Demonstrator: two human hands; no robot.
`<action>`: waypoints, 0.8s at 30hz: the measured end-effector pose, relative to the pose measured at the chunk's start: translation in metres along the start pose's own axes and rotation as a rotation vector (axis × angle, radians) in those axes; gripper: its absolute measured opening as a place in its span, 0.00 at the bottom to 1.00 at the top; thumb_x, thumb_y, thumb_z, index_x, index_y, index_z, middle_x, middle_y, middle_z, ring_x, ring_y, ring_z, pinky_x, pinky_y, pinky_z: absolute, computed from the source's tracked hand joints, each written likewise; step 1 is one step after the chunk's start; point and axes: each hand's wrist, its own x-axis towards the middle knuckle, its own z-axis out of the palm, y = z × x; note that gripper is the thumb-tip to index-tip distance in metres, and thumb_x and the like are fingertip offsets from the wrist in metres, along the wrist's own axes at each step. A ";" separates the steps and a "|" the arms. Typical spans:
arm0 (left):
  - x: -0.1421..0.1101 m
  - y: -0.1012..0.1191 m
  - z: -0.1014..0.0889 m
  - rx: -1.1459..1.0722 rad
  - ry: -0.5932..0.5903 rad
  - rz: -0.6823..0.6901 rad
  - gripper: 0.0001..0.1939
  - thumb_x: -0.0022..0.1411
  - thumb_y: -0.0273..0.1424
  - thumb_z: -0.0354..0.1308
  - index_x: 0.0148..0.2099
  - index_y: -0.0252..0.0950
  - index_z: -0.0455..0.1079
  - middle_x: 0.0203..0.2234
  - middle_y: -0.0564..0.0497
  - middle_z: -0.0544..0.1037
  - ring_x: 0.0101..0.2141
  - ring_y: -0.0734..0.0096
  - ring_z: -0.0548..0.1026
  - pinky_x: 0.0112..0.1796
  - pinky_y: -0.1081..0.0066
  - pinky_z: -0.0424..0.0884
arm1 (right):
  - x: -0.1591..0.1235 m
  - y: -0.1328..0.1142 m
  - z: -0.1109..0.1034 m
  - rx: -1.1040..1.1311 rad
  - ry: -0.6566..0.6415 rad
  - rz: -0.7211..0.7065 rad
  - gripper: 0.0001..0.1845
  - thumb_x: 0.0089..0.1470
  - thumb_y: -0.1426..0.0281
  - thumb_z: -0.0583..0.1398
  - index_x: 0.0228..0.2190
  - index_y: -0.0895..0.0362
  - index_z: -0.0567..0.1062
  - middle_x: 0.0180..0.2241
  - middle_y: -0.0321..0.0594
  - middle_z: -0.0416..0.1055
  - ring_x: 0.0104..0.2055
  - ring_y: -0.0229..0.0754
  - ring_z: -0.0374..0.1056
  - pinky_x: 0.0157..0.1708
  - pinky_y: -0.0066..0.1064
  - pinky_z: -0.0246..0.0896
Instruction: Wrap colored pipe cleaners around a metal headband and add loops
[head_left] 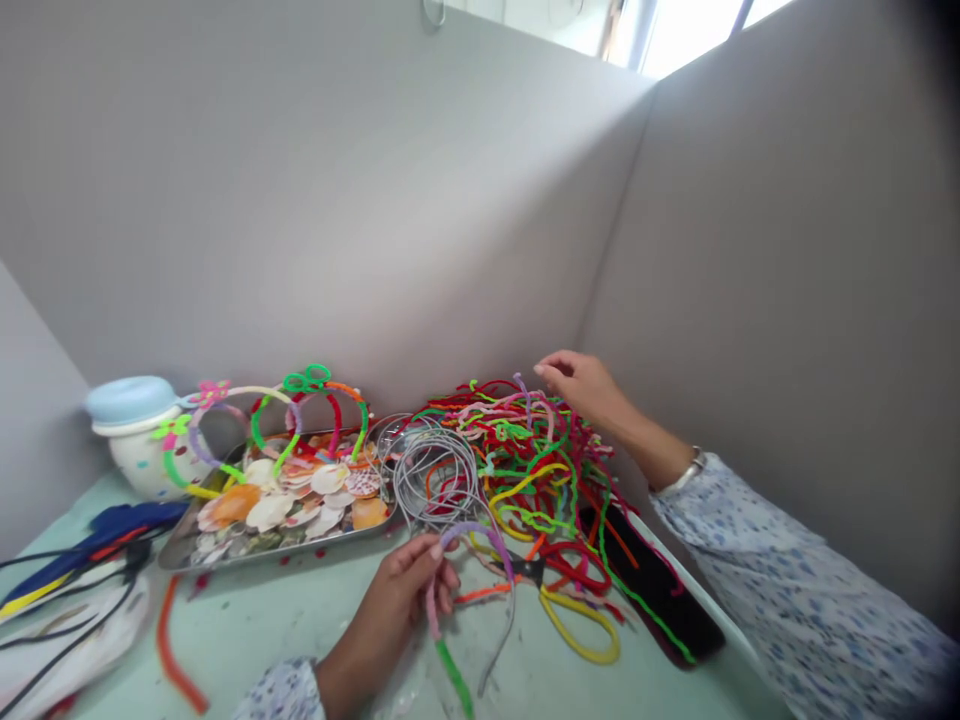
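Note:
My left hand (409,585) is closed round a curved wire hoop wrapped in fuzzy pipe cleaner (478,532), purple at the top, pink by the fingers and green at the lower end. One bare grey wire end points down to its right. My right hand (585,385) is raised at the back edge of a tangled pile of coloured pipe cleaners (536,455). Its fingers are drawn together, and whatever may be between them does not show. A purple pipe cleaner tip sticks up just left of those fingertips. Scissors (581,625) with red and yellow handles lie near the left hand.
A metal tray (281,555) of seashells (300,500) stands left, with finished-looking pipe-cleaner hoops (334,415) upright behind. A coil of grey wire (435,475) sits between tray and pile. A dark phone-like slab (667,610) lies right. A white jar (142,440), blue-handled pliers-like tools and cables stand left. Grey partitions enclose the table.

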 end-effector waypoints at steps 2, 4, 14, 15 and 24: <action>0.000 0.000 0.000 0.002 -0.004 -0.005 0.12 0.58 0.38 0.58 0.36 0.33 0.68 0.24 0.48 0.75 0.21 0.75 0.70 0.20 0.77 0.61 | 0.009 -0.016 0.010 -0.039 -0.032 -0.099 0.14 0.58 0.64 0.53 0.37 0.57 0.76 0.33 0.40 0.76 0.34 0.41 0.69 0.33 0.28 0.60; 0.000 0.000 0.000 0.003 -0.012 -0.005 0.13 0.59 0.38 0.58 0.37 0.33 0.68 0.24 0.48 0.75 0.21 0.75 0.70 0.20 0.78 0.61 | 0.016 -0.029 0.024 -0.076 -0.117 -0.215 0.11 0.56 0.66 0.56 0.36 0.55 0.77 0.36 0.38 0.76 0.37 0.40 0.69 0.37 0.27 0.60; 0.001 -0.004 -0.003 -0.006 -0.026 0.019 0.11 0.61 0.37 0.55 0.38 0.33 0.67 0.24 0.49 0.75 0.20 0.77 0.70 0.20 0.78 0.62 | 0.036 -0.037 0.066 -0.217 -0.164 -0.343 0.04 0.51 0.72 0.61 0.28 0.55 0.77 0.31 0.40 0.76 0.35 0.42 0.69 0.36 0.28 0.59; 0.001 -0.005 -0.003 -0.006 -0.025 0.017 0.11 0.61 0.37 0.56 0.38 0.33 0.67 0.24 0.50 0.75 0.20 0.77 0.70 0.20 0.78 0.62 | 0.040 -0.037 0.060 -0.210 -0.099 -0.322 0.06 0.54 0.72 0.58 0.31 0.55 0.76 0.33 0.41 0.76 0.36 0.42 0.69 0.36 0.27 0.59; 0.002 -0.005 -0.003 0.027 -0.034 0.014 0.11 0.61 0.37 0.55 0.37 0.32 0.67 0.24 0.49 0.75 0.20 0.77 0.69 0.20 0.78 0.62 | 0.078 -0.028 -0.041 0.078 0.646 -0.153 0.11 0.61 0.73 0.48 0.44 0.56 0.66 0.38 0.42 0.74 0.36 0.41 0.71 0.37 0.32 0.63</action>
